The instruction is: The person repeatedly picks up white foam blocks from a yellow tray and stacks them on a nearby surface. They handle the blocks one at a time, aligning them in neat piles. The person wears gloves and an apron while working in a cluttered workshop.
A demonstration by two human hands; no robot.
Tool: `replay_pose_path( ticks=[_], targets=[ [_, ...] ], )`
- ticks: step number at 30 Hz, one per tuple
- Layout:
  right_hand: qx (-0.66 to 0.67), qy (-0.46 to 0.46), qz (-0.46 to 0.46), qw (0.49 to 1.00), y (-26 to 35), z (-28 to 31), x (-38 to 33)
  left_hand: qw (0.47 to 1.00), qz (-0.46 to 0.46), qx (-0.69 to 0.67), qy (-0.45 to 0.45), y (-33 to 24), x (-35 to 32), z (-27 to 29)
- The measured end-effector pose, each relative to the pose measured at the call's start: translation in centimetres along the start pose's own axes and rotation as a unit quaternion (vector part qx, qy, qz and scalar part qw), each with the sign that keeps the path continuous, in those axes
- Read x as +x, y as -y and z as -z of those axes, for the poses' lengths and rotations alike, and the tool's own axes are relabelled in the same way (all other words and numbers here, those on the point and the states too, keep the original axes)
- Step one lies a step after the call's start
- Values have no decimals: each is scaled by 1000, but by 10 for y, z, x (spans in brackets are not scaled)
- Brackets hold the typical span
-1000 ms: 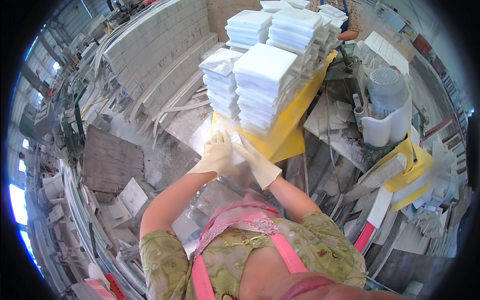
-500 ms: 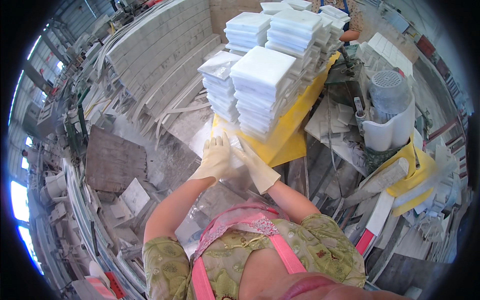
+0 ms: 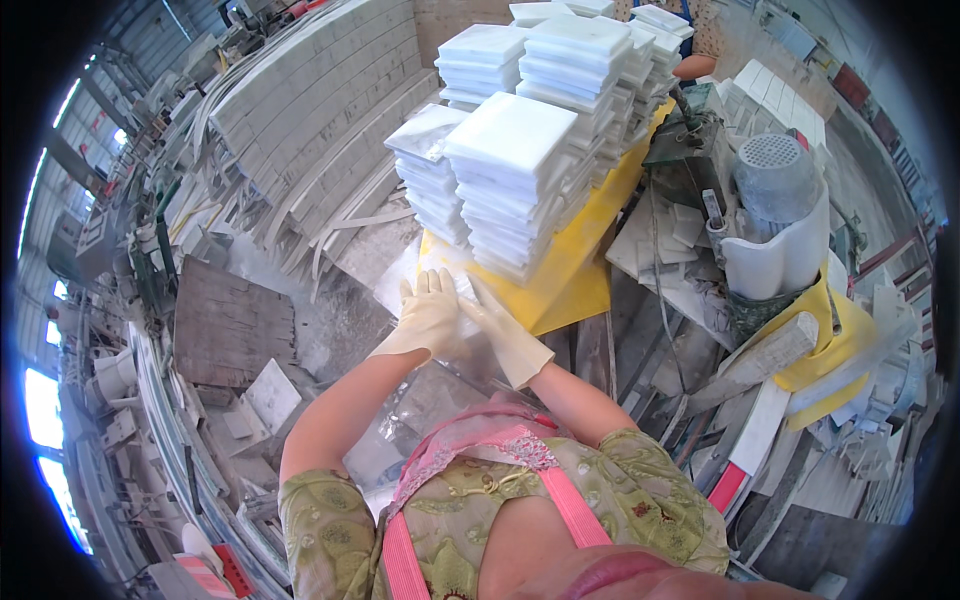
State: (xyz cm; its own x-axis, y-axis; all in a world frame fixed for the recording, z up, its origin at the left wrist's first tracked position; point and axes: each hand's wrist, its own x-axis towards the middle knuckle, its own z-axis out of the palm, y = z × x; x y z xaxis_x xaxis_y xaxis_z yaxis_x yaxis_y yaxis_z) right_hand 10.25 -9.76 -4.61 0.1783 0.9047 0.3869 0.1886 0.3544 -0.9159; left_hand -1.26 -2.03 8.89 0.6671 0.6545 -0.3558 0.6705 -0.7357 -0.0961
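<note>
Both my hands wear cream rubber gloves and are close together, just in front of the stacked tiles. A white tile [image 3: 463, 284] shows between them, mostly covered by the gloves. My left hand [image 3: 428, 315] lies over its left part, fingers pointing away from me. My right hand [image 3: 506, 332] slants in from the right, its fingers along the tile's right side; its fingertips are partly hidden. Beyond them, a tall stack of white tiles [image 3: 515, 135] stands on a yellow sheet [image 3: 570, 300], with a shorter stack [image 3: 428, 170] to its left.
Further tile stacks [image 3: 575, 50] stand behind, with a person's arm [image 3: 696, 66] beyond them. Long slabs [image 3: 320, 85] are piled at the far left. A brown board [image 3: 230, 325] leans at left. On the right is a grey cylinder with a perforated top [image 3: 775, 165], near a wooden beam [image 3: 765, 355].
The view has shifted slightly, so the tile stacks appear a little further left. My hands have hardly moved and remain together at the white tile.
</note>
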Motion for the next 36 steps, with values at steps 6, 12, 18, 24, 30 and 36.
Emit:
replay_pose_path(
  ticks=[6,12,18,24,30,36],
  targets=[
    [35,19,10,999,-14,3,-2,1000,-11,-19,7,1,3,1],
    [129,-23,-125,984,15,3,1,997,-16,-61,-36,9,6,-11],
    [174,-36,-164,970,27,0,8,990,-23,-100,-102,11,3,-17],
    [164,-88,-169,968,23,-5,5,985,-27,-135,-108,15,4,-22],
    [182,-147,-191,953,15,-15,13,970,-57,-185,-145,20,3,-30],
    [78,-314,-199,925,26,-34,-26,968,-55,-228,-92,27,4,-31]
  ],
)
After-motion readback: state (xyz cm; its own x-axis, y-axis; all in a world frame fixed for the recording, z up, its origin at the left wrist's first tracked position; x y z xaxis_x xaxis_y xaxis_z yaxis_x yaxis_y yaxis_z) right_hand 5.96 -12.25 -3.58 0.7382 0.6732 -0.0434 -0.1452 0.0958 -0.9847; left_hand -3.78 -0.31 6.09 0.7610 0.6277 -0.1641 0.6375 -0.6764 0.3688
